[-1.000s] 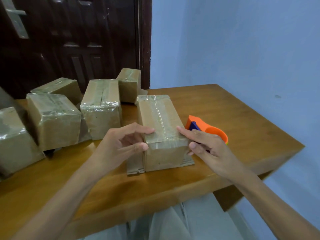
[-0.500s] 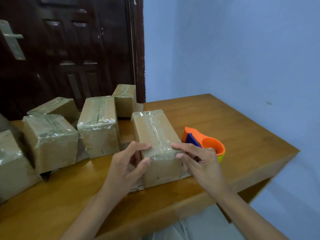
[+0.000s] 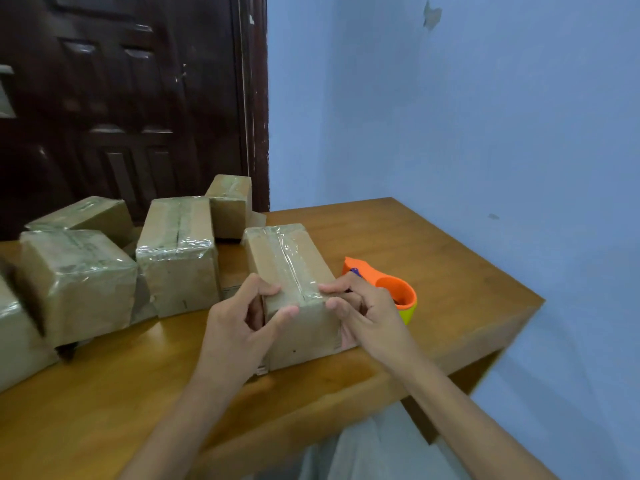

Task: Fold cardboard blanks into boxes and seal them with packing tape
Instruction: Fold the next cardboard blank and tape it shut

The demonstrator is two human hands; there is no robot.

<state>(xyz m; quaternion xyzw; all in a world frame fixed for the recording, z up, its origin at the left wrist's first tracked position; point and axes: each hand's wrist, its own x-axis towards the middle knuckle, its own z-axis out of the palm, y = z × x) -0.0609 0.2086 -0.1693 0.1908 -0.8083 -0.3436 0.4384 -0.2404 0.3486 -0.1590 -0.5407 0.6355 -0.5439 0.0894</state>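
Box (image 3: 294,271) sits near the table's (image 3: 450,271) front edge, long axis running away from the camera, right of the table's middle. Open tabletop to its right and behind, out to the right edge and far right corner; only the orange tape dispenser (image 3: 391,289) occupies that side, just beside the box, partly hidden by the right hand (image 3: 367,320). Left side is crowded: four taped boxes, the nearest (image 3: 176,251) just beside the worked one with a narrow gap, then another (image 3: 76,278) further left, one behind it (image 3: 86,213) and one at the back (image 3: 230,206) by the door. A fifth (image 3: 14,337) is cut off by the left frame edge.

Left hand (image 3: 239,327) grips the near left corner: thumb on the front face, fingers curled onto the top edge. Right hand pinches the near right corner, fingertips on top along the tape band, thumb at the front edge. Both are closed round the box, which rests on the table.

Box is brown cardboard, flaps closed, clear tape (image 3: 287,258) running down the centre seam and another strip across the near top edge. Tape is wrinkled and glossy. A small flap sticks out at the bottom front left.

Table is orange-brown wood, glossy. Dark wooden door (image 3: 121,98) behind on the left, blue wall (image 3: 450,116) behind and to the right, with a chipped patch high up.
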